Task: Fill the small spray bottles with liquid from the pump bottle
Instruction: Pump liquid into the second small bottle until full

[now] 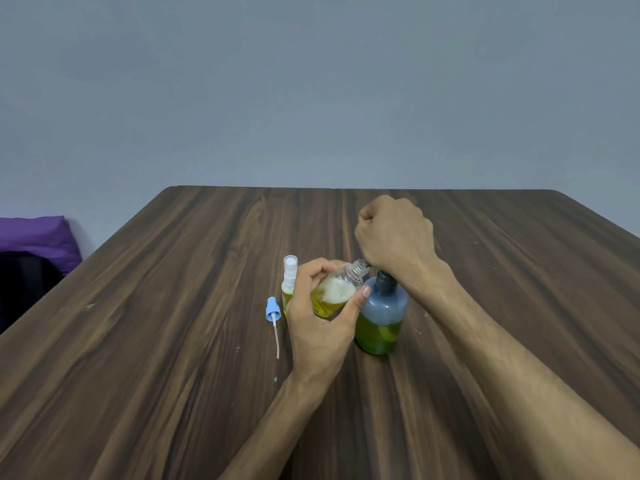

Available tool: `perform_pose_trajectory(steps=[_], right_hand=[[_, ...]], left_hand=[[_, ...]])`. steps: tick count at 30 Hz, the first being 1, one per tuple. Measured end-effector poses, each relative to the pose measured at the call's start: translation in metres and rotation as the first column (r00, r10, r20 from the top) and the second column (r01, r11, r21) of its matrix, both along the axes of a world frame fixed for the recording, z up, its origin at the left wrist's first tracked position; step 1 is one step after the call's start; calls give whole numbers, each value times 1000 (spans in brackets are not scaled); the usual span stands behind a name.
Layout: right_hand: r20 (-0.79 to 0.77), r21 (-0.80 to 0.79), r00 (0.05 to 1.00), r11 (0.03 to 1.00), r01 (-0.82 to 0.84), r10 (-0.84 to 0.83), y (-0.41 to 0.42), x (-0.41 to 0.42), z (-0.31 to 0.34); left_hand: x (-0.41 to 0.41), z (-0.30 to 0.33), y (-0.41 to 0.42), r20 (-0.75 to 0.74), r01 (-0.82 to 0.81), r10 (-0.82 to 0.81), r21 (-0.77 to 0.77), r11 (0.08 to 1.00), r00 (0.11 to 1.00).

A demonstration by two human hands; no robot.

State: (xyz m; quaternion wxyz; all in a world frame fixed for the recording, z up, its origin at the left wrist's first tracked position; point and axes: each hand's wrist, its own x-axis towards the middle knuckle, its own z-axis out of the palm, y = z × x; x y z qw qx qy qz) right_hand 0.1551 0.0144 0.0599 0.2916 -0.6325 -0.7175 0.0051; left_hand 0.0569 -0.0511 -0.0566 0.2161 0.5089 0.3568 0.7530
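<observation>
At the far left edge a purple cushion (36,237) lies over something dark, beside the wooden table (173,341). On the table, a blue spray cap (272,309) lies on its side with its thin white tube (276,337) pointing toward the person. Just right of it stands a small spray bottle (289,282) with a white top, upright, yellow liquid inside, partly hidden behind the left hand (318,323). That hand grips a second small bottle (337,292), uncapped and tilted so its open neck points up and right toward the pump; fingers curl over its top, the thumb presses its lower side. It holds yellow liquid with white foam above. Touching or just beside it, the pump bottle (381,320) stands upright on the table, blue-grey plastic, green liquid filling roughly its lower half. The right hand (394,233) is clenched in a fist over the pump head, which is hidden beneath it; only the dark collar shows.
</observation>
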Motion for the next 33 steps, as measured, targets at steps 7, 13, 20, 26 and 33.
perform_pose_trajectory(steps=[7, 13, 20, 26, 33], right_hand=[[2, -2, 1000, 1000, 5, -5, 0, -2, -3], [-16, 46, 1000, 999, 14, -13, 1, 0, 2], [20, 65, 1000, 998, -4, 3, 3, -2, 4], [19, 48, 1000, 999, -9, 8, 3, -1, 1], [-4, 43, 1000, 999, -7, 7, 2, 0, 0]], left_hand=[[-1, -2, 1, -12, 4, -4, -6, 1000, 1000], [-2, -3, 1, -5, 3, -3, -12, 1000, 1000], [-2, -3, 2, -12, -10, 10, -9, 1000, 1000], [-2, -4, 1, -21, -17, 17, -4, 1000, 1000], [-2, -3, 0, -11, -20, 20, -11, 1000, 1000]])
